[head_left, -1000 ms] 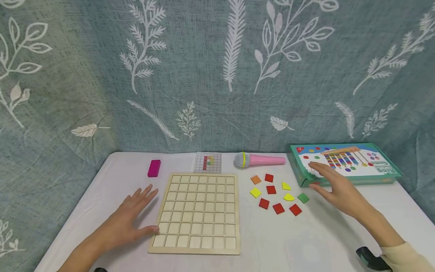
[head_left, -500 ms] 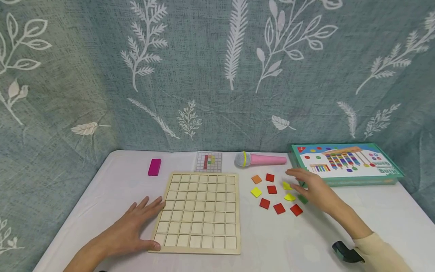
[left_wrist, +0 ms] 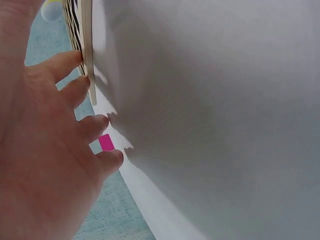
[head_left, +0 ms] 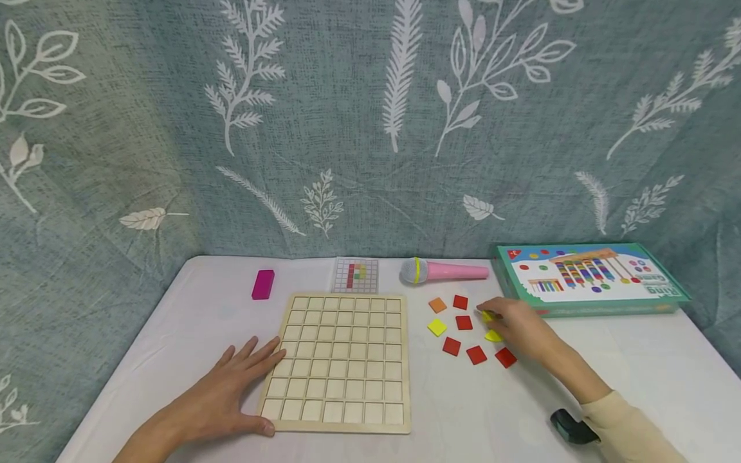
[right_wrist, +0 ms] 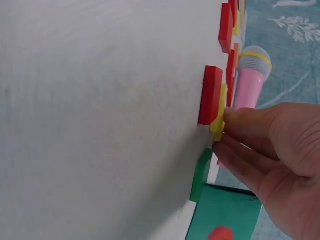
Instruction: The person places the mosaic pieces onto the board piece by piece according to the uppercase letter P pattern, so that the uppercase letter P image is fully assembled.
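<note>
My left hand (head_left: 222, 392) lies with fingers spread along the left edge of a wooden grid board (head_left: 334, 426), fingertips and thumb at its frame. In the left wrist view, two fingertips overlap the board's edge (left_wrist: 86, 45). My right hand (head_left: 523, 328) reaches down among the small tiles and pinches a yellow quarter-circle tile (head_left: 489, 316) between thumb and fingers. A second yellow quarter-circle tile (head_left: 494, 335) lies right beside it, partly covered by the hand. The green tile (right_wrist: 201, 175) shows below the fingers in the right wrist view, but the hand hides it in the head view.
Several red tiles (head_left: 476, 355), an orange tile (head_left: 437, 305) and a yellow square tile (head_left: 437, 327) lie right of the board. Behind are a pattern card (head_left: 356, 276), pink toy microphone (head_left: 454, 271), magenta block (head_left: 263, 284) and green toy box (head_left: 596, 273).
My right hand has moved left and down from beside the toy box onto the yellow quarter-circle tiles, its fingers closing in. My left hand has slid slightly down and right onto the board's edge.
</note>
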